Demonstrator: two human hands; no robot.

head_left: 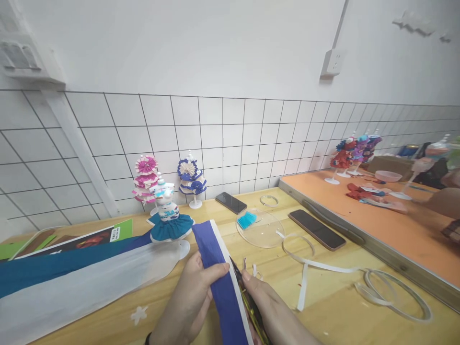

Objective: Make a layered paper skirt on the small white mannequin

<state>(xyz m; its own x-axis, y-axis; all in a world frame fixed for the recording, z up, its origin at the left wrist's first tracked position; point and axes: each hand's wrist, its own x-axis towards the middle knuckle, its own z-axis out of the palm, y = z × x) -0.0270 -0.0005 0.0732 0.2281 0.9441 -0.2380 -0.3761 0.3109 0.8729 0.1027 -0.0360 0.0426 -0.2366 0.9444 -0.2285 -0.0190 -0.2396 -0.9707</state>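
Note:
My left hand (197, 292) grips a purple strip of crepe-like paper (223, 292) with a white band along its right edge, thumb on top. My right hand (268, 306) is closed on scissors (254, 314) with dark blades and yellowish handles, which lie along the strip's white edge. The strip partly covers them, so I cannot tell how far their blades are apart. Behind my left hand stands a small dress form (169, 215) in a teal skirt with a white trim. A long white paper sheet (89, 282) and a teal one (75, 261) extend to the left.
Two small decorated forms, one pink (145, 179) and one cream-and-navy (191, 177), stand near the tiled wall. A clear disc (266, 235) holds teal paper pieces (247, 220). Two phones (316, 230) and loose white tape (327, 266) lie rightward. Another person's arm (438, 203) reaches over the orange table (319, 196).

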